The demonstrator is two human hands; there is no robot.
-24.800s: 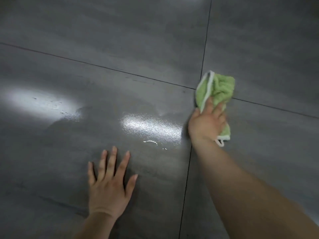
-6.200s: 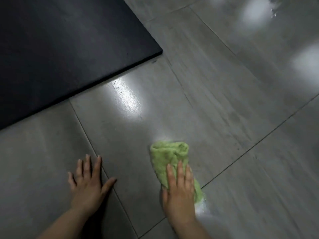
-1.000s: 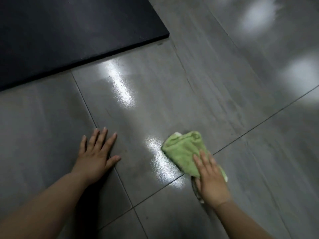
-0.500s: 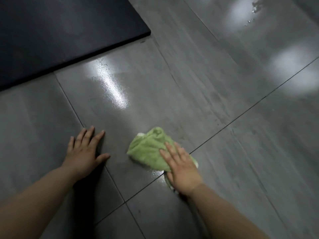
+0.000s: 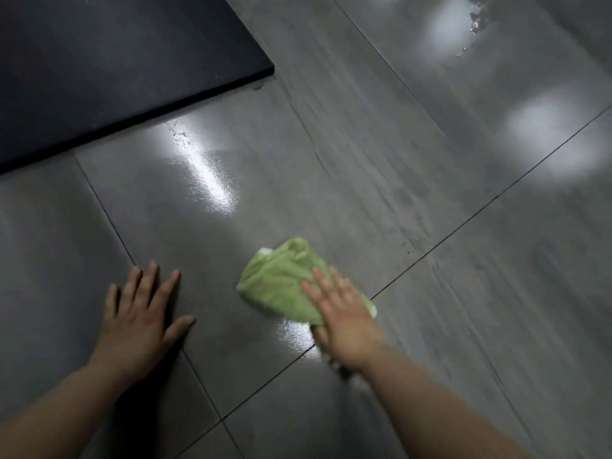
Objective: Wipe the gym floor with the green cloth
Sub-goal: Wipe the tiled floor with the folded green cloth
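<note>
The green cloth (image 5: 281,283) lies bunched on the gym floor (image 5: 364,160), in the lower middle of the view. It sits on a grey tile just above the grout line (image 5: 463,223) that slants from the right edge down toward the bottom. A bit of white hem (image 5: 265,250) shows at its far left corner and again at its near right end, which reaches that line.

The right hand (image 5: 344,323) rests flat on the near half of the cloth, fingers straight and a little spread, pointing up and to the left. It presses the cloth down rather than clutching it, so the hand is open, with its palm and fingers on the fabric and its heel over the grout line. Blur softens the edges of hand and cloth. Just left of the wrist a small wet patch (image 5: 294,336) gleams on the tile.

The left hand (image 5: 142,323) lies well apart from the cloth, to its left. It is palm down on the bare floor, fingers straight and fanned, thumb out to the right; it is open and holds nothing. It covers a second grout line (image 5: 99,200) that runs from the upper left toward the bottom.

Farther off, a long bright streak (image 5: 205,170) of reflected light lies on the same tile as the cloth. A black mat (image 5: 116,61) fills the upper left corner, its thick edge sitting on the tiles. At the upper right, droplets (image 5: 473,24) sit beside a pale reflection
</note>
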